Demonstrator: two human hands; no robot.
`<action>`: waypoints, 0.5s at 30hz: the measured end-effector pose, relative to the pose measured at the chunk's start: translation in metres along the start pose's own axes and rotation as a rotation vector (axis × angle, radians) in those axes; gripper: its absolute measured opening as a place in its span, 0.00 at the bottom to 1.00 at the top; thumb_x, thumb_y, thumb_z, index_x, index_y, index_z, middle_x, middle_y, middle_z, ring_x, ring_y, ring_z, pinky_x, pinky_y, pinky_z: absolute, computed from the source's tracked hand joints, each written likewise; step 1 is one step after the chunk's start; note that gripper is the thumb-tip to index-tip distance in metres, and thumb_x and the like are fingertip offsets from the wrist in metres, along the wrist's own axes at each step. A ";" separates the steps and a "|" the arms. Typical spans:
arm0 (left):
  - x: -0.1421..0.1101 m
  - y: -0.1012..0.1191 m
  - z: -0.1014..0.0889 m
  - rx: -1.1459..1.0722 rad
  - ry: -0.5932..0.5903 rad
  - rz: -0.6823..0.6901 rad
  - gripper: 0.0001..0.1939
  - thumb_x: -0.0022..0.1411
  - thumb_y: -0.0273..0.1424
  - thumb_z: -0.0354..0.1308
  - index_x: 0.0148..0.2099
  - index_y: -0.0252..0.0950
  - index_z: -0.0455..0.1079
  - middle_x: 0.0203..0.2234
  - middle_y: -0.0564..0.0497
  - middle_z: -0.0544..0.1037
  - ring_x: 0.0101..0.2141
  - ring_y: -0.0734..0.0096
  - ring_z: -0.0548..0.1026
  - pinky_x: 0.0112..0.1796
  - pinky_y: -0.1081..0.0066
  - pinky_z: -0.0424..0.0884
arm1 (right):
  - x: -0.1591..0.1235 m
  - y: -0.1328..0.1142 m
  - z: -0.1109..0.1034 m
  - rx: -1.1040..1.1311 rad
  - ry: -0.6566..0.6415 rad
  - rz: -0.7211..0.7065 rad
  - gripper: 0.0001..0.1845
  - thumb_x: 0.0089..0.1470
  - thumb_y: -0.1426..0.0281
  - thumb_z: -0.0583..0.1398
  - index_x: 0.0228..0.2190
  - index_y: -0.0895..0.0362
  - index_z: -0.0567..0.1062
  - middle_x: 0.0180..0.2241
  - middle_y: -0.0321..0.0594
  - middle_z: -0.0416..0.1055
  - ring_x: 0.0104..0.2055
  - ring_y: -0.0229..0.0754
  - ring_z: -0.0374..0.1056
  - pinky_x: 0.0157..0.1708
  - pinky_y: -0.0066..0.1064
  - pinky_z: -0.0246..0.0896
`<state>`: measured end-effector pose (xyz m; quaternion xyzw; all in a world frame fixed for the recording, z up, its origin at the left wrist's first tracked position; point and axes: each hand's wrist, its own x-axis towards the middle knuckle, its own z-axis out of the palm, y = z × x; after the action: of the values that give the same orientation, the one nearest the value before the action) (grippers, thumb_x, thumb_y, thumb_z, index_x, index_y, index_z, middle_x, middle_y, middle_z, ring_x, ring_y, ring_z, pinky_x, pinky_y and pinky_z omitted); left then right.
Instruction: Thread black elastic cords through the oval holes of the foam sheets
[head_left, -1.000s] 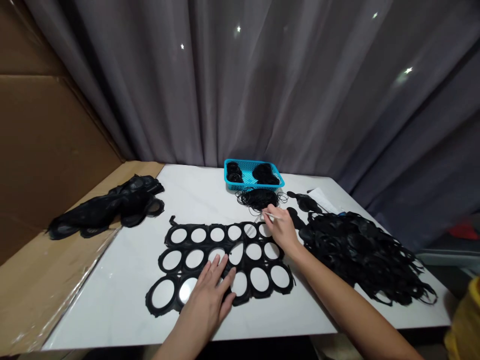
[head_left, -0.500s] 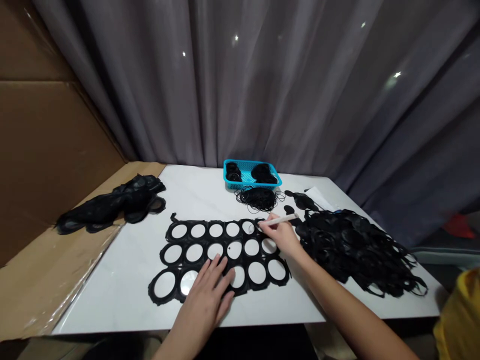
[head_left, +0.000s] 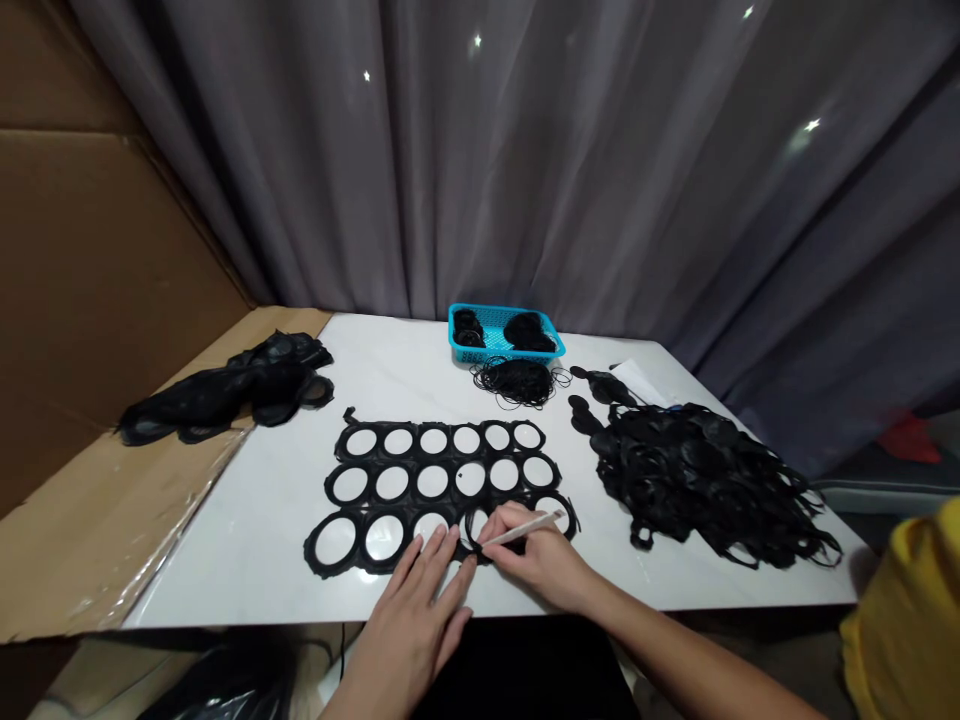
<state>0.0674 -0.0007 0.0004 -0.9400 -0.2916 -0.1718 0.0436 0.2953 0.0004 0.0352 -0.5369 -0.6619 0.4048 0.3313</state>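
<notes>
On the white table (head_left: 225, 570), the left hand (head_left: 409, 625) lies open, fingers spread, pressing the black die-cut sheet (head_left: 373, 462). The step in hand sits at a black ring (head_left: 474, 526) in the bottom row, where the right hand (head_left: 536, 560) pinches a white stick (head_left: 521, 530), its tip at the ring.

No legible txt, labels or nos. in view.
</notes>
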 end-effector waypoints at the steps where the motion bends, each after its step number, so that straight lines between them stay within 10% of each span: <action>1: 0.000 0.000 0.000 -0.005 0.004 0.001 0.25 0.67 0.27 0.53 0.66 0.39 0.61 0.65 0.43 0.64 0.63 0.54 0.63 0.59 0.55 0.66 | 0.000 0.000 0.001 0.000 0.002 -0.013 0.07 0.57 0.74 0.61 0.27 0.54 0.73 0.34 0.37 0.76 0.41 0.43 0.70 0.42 0.34 0.63; 15: -0.001 -0.002 0.001 -0.039 0.050 0.009 0.26 0.67 0.25 0.52 0.66 0.39 0.60 0.66 0.44 0.62 0.64 0.56 0.63 0.60 0.56 0.63 | -0.006 0.011 0.012 -0.344 -0.014 -0.422 0.04 0.62 0.74 0.58 0.38 0.54 0.72 0.39 0.41 0.77 0.42 0.45 0.69 0.44 0.39 0.62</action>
<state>0.0662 0.0005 -0.0009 -0.9373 -0.2829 -0.2007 0.0330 0.2906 -0.0064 0.0201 -0.4328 -0.8203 0.2122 0.3078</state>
